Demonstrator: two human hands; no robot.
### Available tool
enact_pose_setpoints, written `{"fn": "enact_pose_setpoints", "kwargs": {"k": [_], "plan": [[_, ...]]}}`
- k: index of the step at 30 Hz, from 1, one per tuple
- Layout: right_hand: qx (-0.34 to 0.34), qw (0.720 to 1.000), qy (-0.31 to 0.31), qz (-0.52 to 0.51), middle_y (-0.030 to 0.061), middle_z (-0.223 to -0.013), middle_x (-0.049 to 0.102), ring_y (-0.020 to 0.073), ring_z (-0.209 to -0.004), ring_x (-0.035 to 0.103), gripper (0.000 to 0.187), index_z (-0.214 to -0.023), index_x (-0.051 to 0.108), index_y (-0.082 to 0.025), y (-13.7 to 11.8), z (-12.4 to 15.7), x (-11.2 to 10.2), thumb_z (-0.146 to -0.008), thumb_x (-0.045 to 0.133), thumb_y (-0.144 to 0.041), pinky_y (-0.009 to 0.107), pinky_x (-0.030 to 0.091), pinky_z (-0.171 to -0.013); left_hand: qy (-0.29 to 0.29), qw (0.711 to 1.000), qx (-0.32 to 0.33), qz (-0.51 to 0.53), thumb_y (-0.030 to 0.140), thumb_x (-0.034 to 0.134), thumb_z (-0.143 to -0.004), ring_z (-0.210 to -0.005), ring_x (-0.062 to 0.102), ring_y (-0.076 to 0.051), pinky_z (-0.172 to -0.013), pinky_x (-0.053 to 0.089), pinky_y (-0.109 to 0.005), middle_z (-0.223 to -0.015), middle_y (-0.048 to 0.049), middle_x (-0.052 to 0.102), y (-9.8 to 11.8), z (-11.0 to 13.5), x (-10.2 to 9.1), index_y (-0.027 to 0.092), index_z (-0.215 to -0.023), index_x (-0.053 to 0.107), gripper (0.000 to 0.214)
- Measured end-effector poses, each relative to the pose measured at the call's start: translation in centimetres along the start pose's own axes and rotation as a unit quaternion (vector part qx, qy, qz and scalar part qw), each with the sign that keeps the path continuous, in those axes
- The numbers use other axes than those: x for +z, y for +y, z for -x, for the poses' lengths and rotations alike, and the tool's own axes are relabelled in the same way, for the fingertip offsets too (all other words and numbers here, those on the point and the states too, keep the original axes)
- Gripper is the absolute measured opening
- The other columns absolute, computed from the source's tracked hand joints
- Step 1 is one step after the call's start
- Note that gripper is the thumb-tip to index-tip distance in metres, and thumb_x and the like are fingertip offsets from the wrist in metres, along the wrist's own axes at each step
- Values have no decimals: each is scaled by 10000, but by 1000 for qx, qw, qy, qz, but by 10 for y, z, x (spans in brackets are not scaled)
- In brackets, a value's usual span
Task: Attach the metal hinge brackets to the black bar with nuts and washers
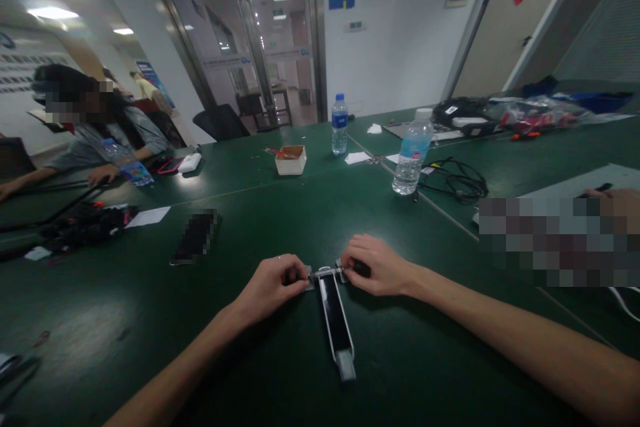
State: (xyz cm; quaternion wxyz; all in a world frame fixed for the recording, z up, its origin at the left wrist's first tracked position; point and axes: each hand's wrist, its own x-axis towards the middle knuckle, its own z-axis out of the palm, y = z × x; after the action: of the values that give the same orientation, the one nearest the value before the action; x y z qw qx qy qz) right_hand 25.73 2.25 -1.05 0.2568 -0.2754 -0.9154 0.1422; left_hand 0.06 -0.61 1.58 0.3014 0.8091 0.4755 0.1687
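A long, narrow white-framed device (336,313) with a glossy black middle lies on the green table (260,213), its grey end piece (346,365) towards me. Across its far end runs a thin metal bar (326,272). My left hand (274,285) is closed, with thumb and fingertips pinching a small grey tab (309,278) at the bar's left end. At the right end, my right hand (376,267) is closed around a small black-handled tool (361,268). The fingers partly cover the tool, so its exact kind is hidden.
A phone (195,237) lies to the left. Farther back stand a small box (291,161) and two water bottles (340,125) (413,152). Black cables (455,180) are coiled at right, near another person's hand (617,210). A person (107,123) sits at far left.
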Motion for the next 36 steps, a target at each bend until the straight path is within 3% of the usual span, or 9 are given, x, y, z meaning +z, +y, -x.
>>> {"fn": "enact_pose_setpoints", "kwargs": {"k": [36], "plan": [[-5, 1000, -1, -12, 27, -767, 566, 138, -719, 471, 73, -803, 584, -145, 0, 0, -1, -811, 532, -194, 273, 361, -656, -14, 997, 21, -67, 278, 557, -867, -733, 532, -160, -627, 425, -266, -847, -19, 574, 2, 2, -3, 179, -950, 611, 140]]}}
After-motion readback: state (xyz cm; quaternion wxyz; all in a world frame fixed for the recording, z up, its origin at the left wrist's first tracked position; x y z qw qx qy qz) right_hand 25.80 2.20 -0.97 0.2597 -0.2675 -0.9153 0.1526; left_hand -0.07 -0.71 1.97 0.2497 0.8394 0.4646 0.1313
